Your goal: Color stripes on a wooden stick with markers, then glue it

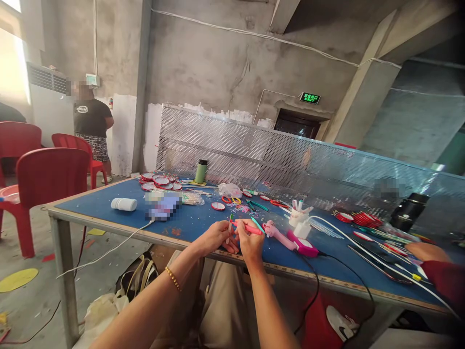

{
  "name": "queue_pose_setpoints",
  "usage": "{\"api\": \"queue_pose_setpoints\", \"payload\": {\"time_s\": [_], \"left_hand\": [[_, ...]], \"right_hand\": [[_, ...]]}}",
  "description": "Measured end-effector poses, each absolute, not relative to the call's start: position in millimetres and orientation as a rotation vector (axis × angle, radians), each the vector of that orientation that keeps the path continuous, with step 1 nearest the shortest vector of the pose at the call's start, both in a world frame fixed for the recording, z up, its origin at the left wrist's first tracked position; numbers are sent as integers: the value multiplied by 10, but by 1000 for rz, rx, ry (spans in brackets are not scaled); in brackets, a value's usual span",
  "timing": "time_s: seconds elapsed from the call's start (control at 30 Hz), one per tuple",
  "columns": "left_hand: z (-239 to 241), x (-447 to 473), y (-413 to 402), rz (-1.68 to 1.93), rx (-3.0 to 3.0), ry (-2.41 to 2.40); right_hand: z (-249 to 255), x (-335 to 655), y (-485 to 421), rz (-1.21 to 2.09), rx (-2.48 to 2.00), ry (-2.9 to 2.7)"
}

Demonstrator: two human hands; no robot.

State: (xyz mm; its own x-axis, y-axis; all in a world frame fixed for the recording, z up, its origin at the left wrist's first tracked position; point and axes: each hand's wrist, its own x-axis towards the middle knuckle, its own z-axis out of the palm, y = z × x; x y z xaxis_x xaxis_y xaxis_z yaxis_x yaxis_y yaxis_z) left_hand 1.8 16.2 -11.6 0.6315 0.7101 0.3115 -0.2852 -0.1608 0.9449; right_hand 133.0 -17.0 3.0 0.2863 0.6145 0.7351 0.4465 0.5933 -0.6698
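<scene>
Both my hands meet over the near edge of the blue table [109,206]. My left hand [215,237] is closed in a pinch on a thin white stick with a green and red tip [230,227]. My right hand [250,241] is closed around a red pen-like tool [250,228], with a thin green strip [257,224] sticking out beside it. The two hands touch at the fingertips. A pink handheld fan [281,236] lies just right of my right hand.
Red-rimmed round discs [160,182], a green bottle [201,171], a white bottle [124,204], a cup of sticks [298,213] and white cables lie on the table. A perforated metal screen [254,150] backs it. Another person's arm [432,254] rests at right. Red chairs [47,179] and a standing person [90,121] are at left.
</scene>
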Motion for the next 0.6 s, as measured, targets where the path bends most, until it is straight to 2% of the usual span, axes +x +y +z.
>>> {"api": "queue_pose_setpoints", "payload": {"time_s": [0.6], "left_hand": [[-105,10,153,906,1496,370]], "right_hand": [[29,1318,-173,152,-1012,-1326]]}}
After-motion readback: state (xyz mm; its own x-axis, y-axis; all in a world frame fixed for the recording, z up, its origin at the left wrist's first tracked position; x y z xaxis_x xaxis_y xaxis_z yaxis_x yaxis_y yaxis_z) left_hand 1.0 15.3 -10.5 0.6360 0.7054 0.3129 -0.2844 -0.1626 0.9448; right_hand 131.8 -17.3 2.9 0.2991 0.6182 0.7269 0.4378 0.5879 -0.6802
